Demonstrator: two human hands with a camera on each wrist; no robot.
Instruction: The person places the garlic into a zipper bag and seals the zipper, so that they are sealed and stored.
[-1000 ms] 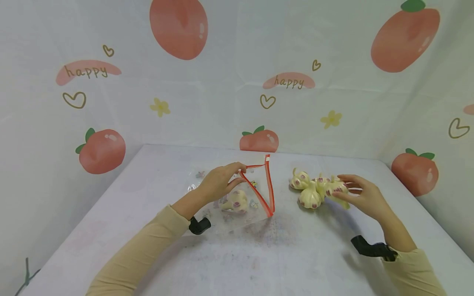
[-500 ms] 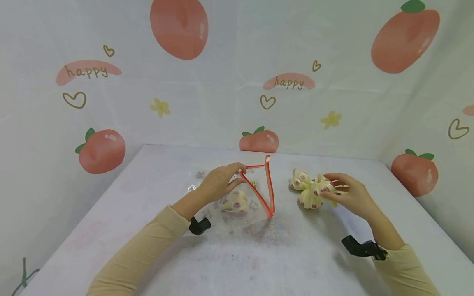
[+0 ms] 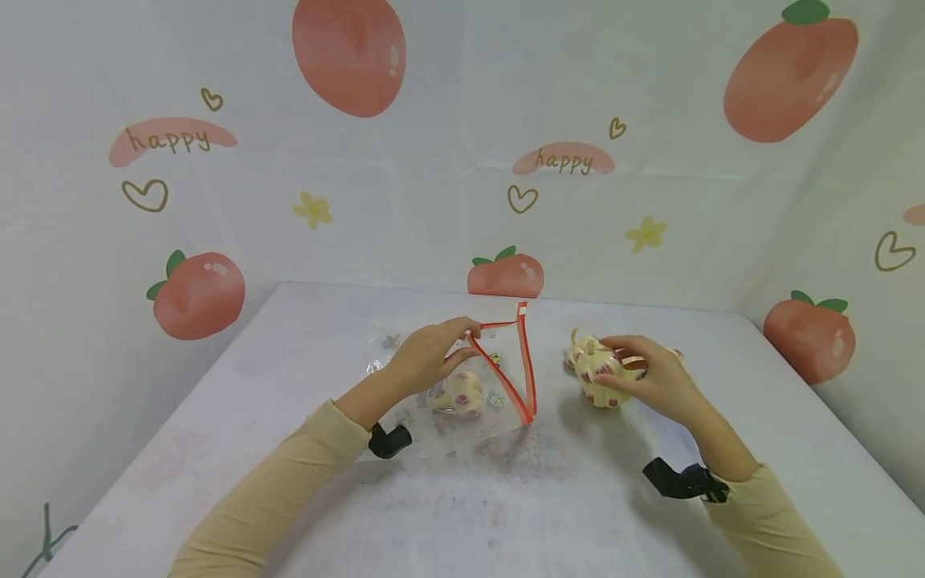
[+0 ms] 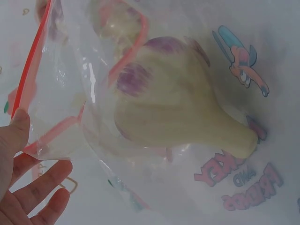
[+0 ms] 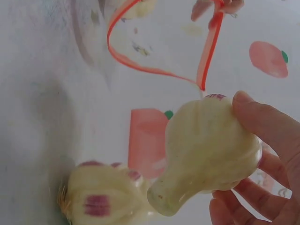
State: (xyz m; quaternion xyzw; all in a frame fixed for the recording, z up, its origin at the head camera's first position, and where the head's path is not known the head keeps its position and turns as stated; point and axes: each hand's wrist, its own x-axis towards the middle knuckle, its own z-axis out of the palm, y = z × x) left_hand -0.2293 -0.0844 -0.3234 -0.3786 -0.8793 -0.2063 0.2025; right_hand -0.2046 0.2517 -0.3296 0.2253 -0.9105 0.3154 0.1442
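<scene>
My left hand pinches the rim of a clear plastic zip bag with a red edge, and the bag's mouth gapes toward the right. One garlic bulb, cream with purple patches, lies inside the bag. My right hand holds another garlic bulb between thumb and fingers, raised off the table, its stem toward the lower left in the right wrist view. Just under and behind it are more garlic bulbs, partly hidden by the held one and the hand.
The white table has faint smudges near its middle. A white cloth printed with red fruit stands behind and beside it. Black camera mounts sit on both wrists, the left mount close to the bag.
My right hand has picked up a garlic bulb from the right of the cluster and carried it left, over the other bulbs. The left hand and the bag have stayed put.
</scene>
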